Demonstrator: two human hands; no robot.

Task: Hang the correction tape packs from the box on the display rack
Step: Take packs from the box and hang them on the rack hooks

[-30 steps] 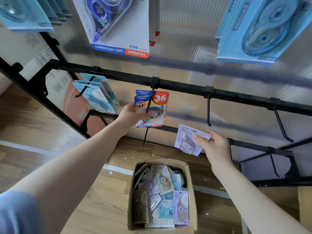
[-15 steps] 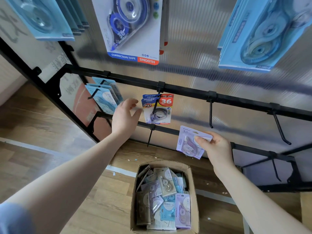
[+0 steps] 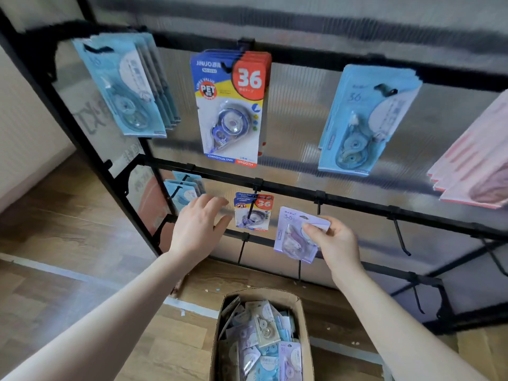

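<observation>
My right hand (image 3: 334, 242) pinches a lilac correction tape pack (image 3: 295, 236) just below the middle rail of the black display rack (image 3: 357, 203), beside an empty hook (image 3: 318, 206). My left hand (image 3: 199, 229) hovers with relaxed fingers and holds nothing, just left of the small blue-and-red "36" packs (image 3: 254, 213) that hang on a lower hook. On the floor below stands the open cardboard box (image 3: 303, 320), filled with several lilac, blue and beige packs.
Larger packs hang on the upper rail: light blue ones (image 3: 129, 86) at left, blue-red "36" ones (image 3: 231, 105), light blue ones (image 3: 360, 119) and pink ones (image 3: 472, 171) at right. Small blue packs (image 3: 182, 192) hang lower left. Bare hooks (image 3: 400, 235) stick out at right. The floor is wood.
My left hand has let go of the small "36" packs and drawn back left. My view has tilted upward. The right hand with the lilac pack has risen slightly toward the rail.
</observation>
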